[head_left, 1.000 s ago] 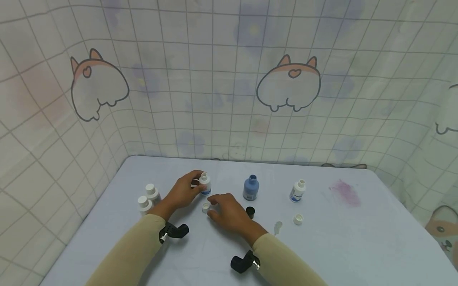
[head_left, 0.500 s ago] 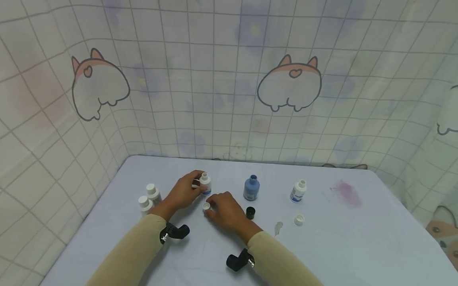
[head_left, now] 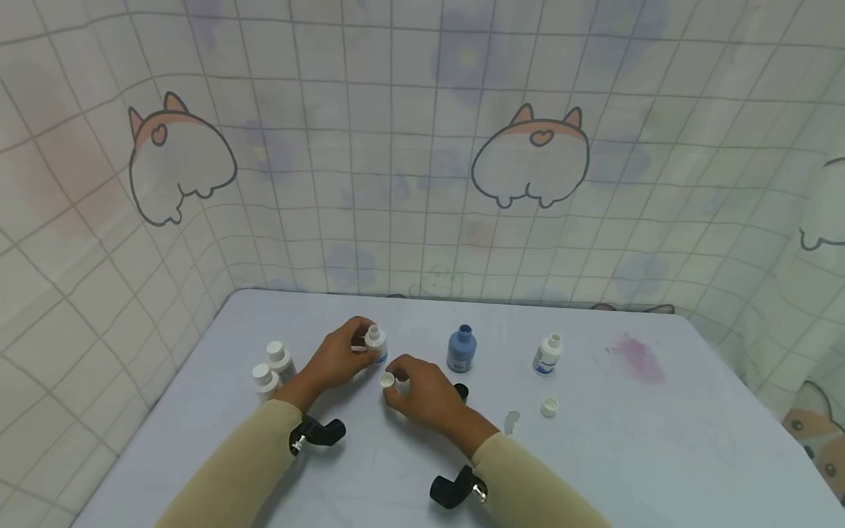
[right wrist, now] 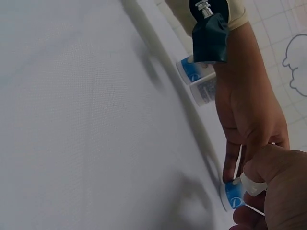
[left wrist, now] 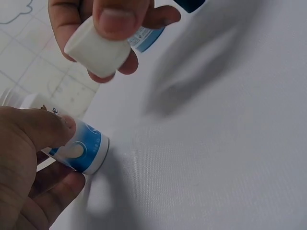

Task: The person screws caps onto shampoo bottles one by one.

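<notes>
My left hand (head_left: 339, 353) grips a small white bottle (head_left: 376, 343) with a blue band on its label; its neck is uncapped. In the left wrist view the bottle (left wrist: 88, 146) sits between thumb and fingers, its base at the table surface. Just to the right, my right hand (head_left: 425, 392) pinches a white screw cap (head_left: 387, 380), its hollow side up in the head view. Seen from the left wrist, the cap (left wrist: 98, 48) is held between thumb and fingers, off the table and apart from the bottle.
A blue uncapped bottle (head_left: 461, 349) stands behind my right hand, a black cap (head_left: 461, 391) partly hidden by that hand. Farther right are an open white bottle (head_left: 547, 355) and its loose white cap (head_left: 549, 407). Two capped white bottles (head_left: 280, 359) stand left. A pink stain (head_left: 637, 358) marks the table.
My right hand has closed its fingers on the white cap and lifted it from the table. The left hand keeps its hold on the bottle, which has hardly moved.
</notes>
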Available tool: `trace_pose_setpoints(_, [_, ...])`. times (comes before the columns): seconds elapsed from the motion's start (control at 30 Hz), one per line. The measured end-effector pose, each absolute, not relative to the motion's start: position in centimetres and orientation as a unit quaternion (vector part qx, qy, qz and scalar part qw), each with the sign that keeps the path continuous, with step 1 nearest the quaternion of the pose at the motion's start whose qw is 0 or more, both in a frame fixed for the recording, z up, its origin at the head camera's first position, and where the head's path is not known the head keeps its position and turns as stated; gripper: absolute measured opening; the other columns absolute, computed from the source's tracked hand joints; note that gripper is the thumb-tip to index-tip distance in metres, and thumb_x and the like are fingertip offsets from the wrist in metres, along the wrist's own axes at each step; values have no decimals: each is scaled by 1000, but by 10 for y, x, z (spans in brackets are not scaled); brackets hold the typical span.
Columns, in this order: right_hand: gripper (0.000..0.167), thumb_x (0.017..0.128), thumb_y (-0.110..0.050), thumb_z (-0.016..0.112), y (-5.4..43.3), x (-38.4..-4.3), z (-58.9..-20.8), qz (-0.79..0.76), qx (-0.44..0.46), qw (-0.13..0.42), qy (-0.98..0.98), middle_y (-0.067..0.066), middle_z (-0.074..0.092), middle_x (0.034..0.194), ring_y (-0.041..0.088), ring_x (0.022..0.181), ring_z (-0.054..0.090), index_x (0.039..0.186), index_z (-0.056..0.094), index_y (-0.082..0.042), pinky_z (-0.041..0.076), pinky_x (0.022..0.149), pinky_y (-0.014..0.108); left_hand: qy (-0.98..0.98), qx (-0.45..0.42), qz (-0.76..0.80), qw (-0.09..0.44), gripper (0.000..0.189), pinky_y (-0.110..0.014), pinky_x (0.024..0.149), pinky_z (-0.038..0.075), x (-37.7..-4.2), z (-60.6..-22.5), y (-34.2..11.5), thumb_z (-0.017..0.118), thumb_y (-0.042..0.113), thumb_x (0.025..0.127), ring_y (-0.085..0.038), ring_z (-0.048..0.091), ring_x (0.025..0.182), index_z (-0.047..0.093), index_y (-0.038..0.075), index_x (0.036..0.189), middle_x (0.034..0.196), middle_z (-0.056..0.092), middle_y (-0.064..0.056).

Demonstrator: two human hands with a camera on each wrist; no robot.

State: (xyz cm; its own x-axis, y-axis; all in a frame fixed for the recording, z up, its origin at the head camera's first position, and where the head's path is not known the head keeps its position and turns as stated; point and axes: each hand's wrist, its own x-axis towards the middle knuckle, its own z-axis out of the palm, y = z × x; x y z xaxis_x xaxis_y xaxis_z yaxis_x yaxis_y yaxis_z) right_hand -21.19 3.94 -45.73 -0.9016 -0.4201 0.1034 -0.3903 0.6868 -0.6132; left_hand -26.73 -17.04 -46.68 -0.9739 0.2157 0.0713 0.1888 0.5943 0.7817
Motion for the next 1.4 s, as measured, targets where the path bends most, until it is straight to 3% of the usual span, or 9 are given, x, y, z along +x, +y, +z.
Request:
trace_pose_setpoints(0.47, [28, 97, -26, 71, 60, -197, -438, -360, -239, 28, 901, -10, 67, 108, 12, 101, 62, 123, 66, -20, 55, 81, 32, 886, 125, 446, 14, 50, -46, 97, 55, -250, -464, -168, 81, 15, 89, -25, 63, 119, 55, 13, 132, 126, 64, -4])
trace_pose_setpoints(0.97, [31, 97, -29, 72, 84, -186, -430, -359, -258, 25, 897, -12, 67, 110, 10, 101, 62, 126, 66, -18, 55, 86, 37, 871, 162, 463, 29, 50, -33, 90, 59, -224, -457, -162, 82, 12, 88, -20, 65, 113, 56, 14, 131, 123, 64, 0])
trace_pose_setpoints(1.4, [32, 97, -31, 73, 97, -176, -425, -363, -251, 29, 897, -16, 66, 107, 6, 100, 60, 125, 64, -20, 55, 87, 34, 864, 193, 461, 55, 50, -26, 87, 58, -203, -460, -158, 83, 13, 87, -18, 66, 111, 56, 16, 130, 121, 64, 2])
